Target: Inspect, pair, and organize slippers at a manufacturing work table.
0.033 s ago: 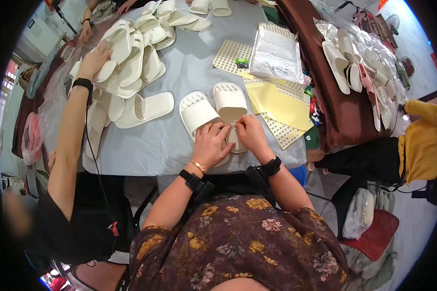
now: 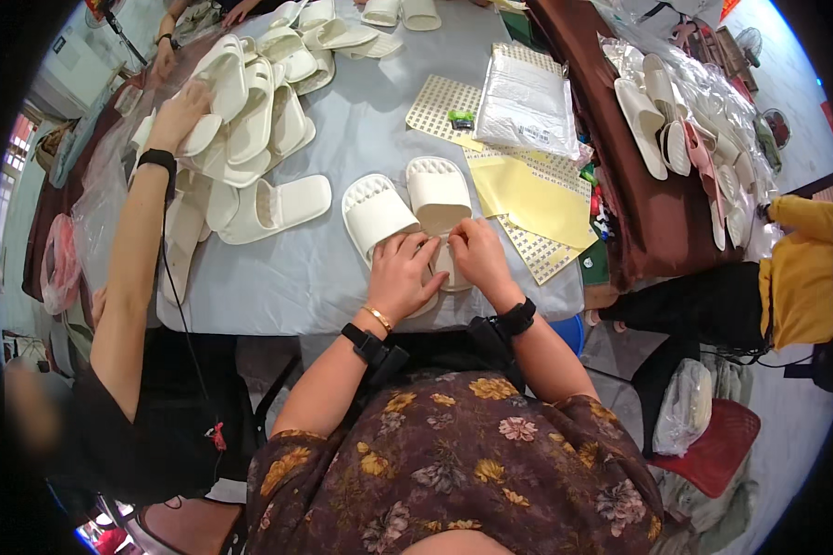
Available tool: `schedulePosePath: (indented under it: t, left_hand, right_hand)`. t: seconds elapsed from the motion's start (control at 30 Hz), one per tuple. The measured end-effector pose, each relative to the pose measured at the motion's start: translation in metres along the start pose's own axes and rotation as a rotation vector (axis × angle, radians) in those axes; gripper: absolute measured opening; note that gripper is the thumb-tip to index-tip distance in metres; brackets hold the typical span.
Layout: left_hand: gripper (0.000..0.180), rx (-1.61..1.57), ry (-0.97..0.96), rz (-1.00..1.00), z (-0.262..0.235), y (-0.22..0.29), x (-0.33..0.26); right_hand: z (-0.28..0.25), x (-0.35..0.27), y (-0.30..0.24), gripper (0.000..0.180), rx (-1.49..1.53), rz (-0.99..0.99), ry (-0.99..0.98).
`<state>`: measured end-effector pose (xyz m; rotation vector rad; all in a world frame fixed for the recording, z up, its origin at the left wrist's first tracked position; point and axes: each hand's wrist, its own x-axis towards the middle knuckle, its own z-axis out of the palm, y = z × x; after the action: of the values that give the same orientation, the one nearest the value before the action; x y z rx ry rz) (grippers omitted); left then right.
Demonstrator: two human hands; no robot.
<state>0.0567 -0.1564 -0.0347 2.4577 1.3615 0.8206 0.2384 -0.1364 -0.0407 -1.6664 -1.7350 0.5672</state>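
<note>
Two cream slippers lie side by side before me, toes pointing away: a left slipper (image 2: pixel 379 215) and a right slipper (image 2: pixel 438 196), both with quilted-looking linings. My left hand (image 2: pixel 404 277) rests over the heel part of the left slipper, fingers extended and thumb reaching toward the right one. On the insole of the right slipper, my right hand (image 2: pixel 478 261) has its fingertips pinched together. Anything between them is too small or hidden to make out. Both slippers' heel ends are partly covered by my hands.
At the left is a pile of cream slippers (image 2: pixel 250 111), with another person's hand (image 2: pixel 183 113) on it. Sticker sheets (image 2: pixel 544 265), yellow backing paper (image 2: pixel 528 199) and a white plastic packet (image 2: pixel 528 102) lie at the right. More slippers (image 2: pixel 640 120) sit on a brown surface beyond.
</note>
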Motion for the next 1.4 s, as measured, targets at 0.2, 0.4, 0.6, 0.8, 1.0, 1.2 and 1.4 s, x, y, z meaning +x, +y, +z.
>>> schedulePosePath:
  t: [0.2, 0.4, 0.6, 0.8, 1.0, 1.2, 1.4]
  left_hand:
    - [0.053, -0.019, -0.014, -0.01, -0.001, -0.001, 0.001]
    - [0.052, -0.023, -0.017, -0.008, -0.002, -0.001, 0.001]
    - [0.052, -0.018, 0.0, -0.006, -0.002, 0.0, 0.002]
    - [0.053, -0.011, -0.007, -0.006, 0.0, -0.001, 0.0]
    - [0.051, -0.025, -0.023, -0.02, 0.001, -0.002, -0.001]
    - [0.054, -0.02, -0.039, -0.008, 0.0, -0.002, 0.0]
    - [0.056, 0.05, -0.01, 0.079, -0.002, 0.001, 0.0]
  right_hand:
    - [-0.001, 0.002, -0.004, 0.008, -0.106, -0.002, -0.023]
    - [-0.005, 0.005, -0.005, 0.009, -0.162, -0.063, -0.049]
    - [-0.002, 0.007, -0.006, 0.01, -0.18, -0.046, -0.047]
    - [0.0, 0.004, -0.001, 0.016, -0.028, 0.048, 0.029]
    - [0.008, 0.001, 0.003, 0.017, -0.096, 0.012, 0.102]
    - [-0.009, -0.001, -0.02, 0.023, -0.012, 0.024, 0.15]
    - [-0.064, -0.014, -0.081, 0.036, 0.38, -0.525, 0.487]
